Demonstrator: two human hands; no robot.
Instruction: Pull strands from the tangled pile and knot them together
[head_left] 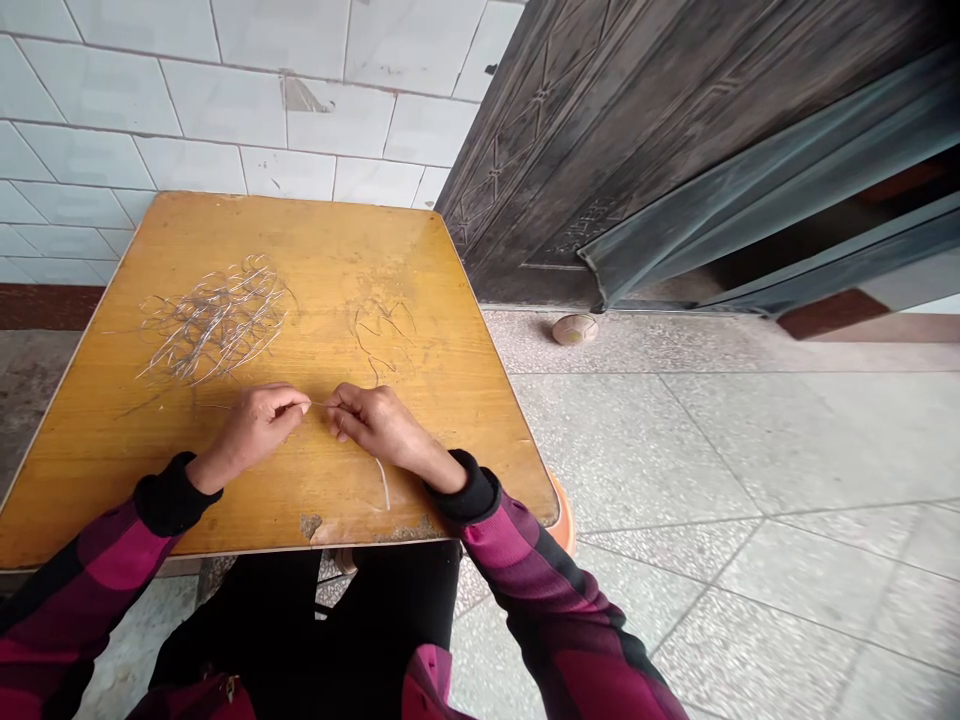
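Note:
Close to the front of the wooden table [247, 490], my left hand [259, 425] and my right hand [375, 420] face each other a short way apart. Both are closed in a pinch on one thin wire [319, 404], which spans the gap between the fingertips. Part of the wire trails left past my left hand. A white strip [385, 485] lies under my right wrist, its upper end hidden by the hand. Beyond my left hand is a tangled pile of shiny thin wires [217, 325]. A few loose brown wires [382, 325] lie beyond my right hand.
White wall tiles [225, 100] stand behind the table's far edge. To the right are a dark carved door [540, 130], a grey-green curtain [720, 210] and a roundish stone-like object [574, 329] on the floor. Something orange [562, 515] shows below the table's right corner.

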